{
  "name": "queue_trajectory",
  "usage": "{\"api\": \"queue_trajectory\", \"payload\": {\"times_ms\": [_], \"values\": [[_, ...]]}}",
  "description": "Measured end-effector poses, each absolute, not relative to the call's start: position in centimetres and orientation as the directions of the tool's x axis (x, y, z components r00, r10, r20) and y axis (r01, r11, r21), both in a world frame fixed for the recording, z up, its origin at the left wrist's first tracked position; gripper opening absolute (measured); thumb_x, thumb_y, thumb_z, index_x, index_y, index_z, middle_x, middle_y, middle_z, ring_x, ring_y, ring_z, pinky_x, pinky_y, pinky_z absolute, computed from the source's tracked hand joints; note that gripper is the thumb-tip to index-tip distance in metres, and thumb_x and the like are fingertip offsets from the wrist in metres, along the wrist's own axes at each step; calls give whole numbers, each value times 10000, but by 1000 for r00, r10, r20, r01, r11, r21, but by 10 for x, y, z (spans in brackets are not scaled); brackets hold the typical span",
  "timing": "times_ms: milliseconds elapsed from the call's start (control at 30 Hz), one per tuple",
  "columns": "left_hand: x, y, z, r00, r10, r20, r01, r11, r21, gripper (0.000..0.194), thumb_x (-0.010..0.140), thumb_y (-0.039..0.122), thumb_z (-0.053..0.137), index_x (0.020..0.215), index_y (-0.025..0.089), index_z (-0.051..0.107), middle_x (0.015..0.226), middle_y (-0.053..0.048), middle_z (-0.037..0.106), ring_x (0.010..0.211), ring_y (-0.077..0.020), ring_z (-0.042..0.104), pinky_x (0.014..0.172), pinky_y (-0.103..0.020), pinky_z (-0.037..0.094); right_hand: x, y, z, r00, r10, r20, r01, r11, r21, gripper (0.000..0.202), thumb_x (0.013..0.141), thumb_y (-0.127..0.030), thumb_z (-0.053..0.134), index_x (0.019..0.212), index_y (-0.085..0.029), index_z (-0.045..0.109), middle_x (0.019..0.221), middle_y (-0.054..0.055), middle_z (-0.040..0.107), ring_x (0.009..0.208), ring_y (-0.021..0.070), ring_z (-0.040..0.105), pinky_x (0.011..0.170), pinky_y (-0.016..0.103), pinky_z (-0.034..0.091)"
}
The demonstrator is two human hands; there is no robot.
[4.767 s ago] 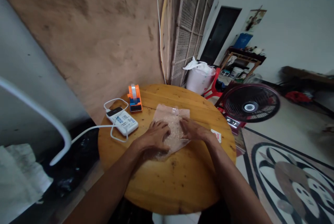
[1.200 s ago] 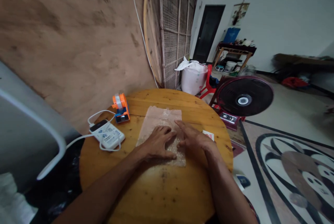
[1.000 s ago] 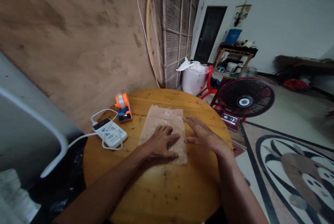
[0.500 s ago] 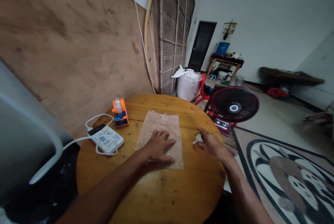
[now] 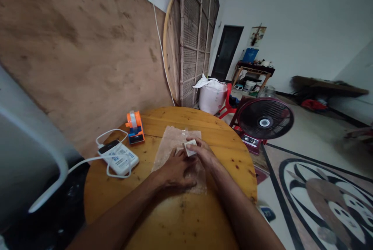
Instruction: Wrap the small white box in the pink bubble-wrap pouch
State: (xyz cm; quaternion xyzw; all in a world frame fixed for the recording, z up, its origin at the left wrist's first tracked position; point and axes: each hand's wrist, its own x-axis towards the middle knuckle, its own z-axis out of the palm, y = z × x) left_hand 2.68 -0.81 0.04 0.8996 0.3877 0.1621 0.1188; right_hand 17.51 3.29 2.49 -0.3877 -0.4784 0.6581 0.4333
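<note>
A sheet of bubble wrap (image 5: 171,139) lies flat on the round wooden table (image 5: 163,219). My left hand (image 5: 177,172) rests on it, palm down with the fingers spread. Just above the far part of the wrap, my right hand (image 5: 202,152) grips a small white box (image 5: 190,147) between thumb and fingers. The box is close to the fingertips of my left hand; whether it touches the wrap I cannot tell.
An orange and blue tape dispenser (image 5: 135,127) stands at the table's left back. Nearer, a white power bank (image 5: 124,160) lies with its looped cable. Beyond the right edge stands a dark red fan (image 5: 264,120), and a white sack (image 5: 212,96) sits behind the table.
My right hand has moved left from the table's right side, bringing the small white box over the bubble wrap. My left hand has stayed spread on the wrap.
</note>
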Motion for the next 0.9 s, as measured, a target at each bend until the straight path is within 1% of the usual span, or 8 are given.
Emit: {"api": "queue_trajectory", "payload": {"times_ms": [200,333,400,500,600,733,800,900], "values": [[20,-1,5,697,701,150,588,-679,439,775,682,575,666,1373,296,454,1502,-110,338,1341,-386,308,1100,-612,135,195,42,7,-283,946,-157,-285,-239,-928,372,596,-347,747,905,-174,635,764,18,670,674,155,611,620,266,497],[11,13,6,668,723,175,429,-567,704,481,674,422,653,1105,207,668,1292,-103,578,1199,-327,493,1047,-478,332,198,45,4,-304,939,-161,-248,-241,-938,355,594,-369,726,865,-166,621,746,28,656,652,165,605,586,287,506],[6,18,5,519,844,137,347,-354,869,344,717,386,583,956,163,691,1048,-85,686,971,-257,619,882,-377,467,198,45,5,-321,934,-159,-232,-240,-943,403,588,-356,733,927,-177,611,754,18,649,645,166,602,574,290,504],[-2,22,2,179,979,95,255,-140,957,274,731,372,558,842,144,663,871,-53,692,747,-198,631,672,-295,487,199,43,7,-345,925,-158,-180,-230,-956,497,586,-299,755,1046,-205,589,755,-7,637,634,150,587,569,263,476],[-9,26,-3,93,991,95,283,-118,952,223,684,307,561,818,162,666,755,-19,664,702,-184,606,645,-278,465,197,43,6,-364,926,-100,-31,-120,-992,552,609,-300,751,1120,-202,570,782,-11,630,664,140,573,593,242,438],[-11,33,-10,80,988,136,307,-154,939,217,646,210,521,796,170,673,788,-15,666,782,-181,597,745,-284,460,192,39,4,-427,904,25,156,101,-983,652,661,-358,712,1250,-172,502,834,5,622,745,164,570,664,271,437],[-10,35,-13,82,984,156,311,-174,934,257,650,192,505,841,168,676,840,-25,677,828,-188,595,790,-298,459,189,34,3,-445,889,104,298,257,-919,672,680,-333,700,1300,-191,481,882,11,627,783,176,574,713,294,444],[-9,37,-17,94,982,165,316,-187,930,287,672,194,494,891,162,676,874,-40,686,847,-201,598,800,-314,467,187,26,1,-513,835,200,453,461,-763,763,666,-295,732,1369,-251,437,1141,48,612,980,219,575,862,348,433]]}}
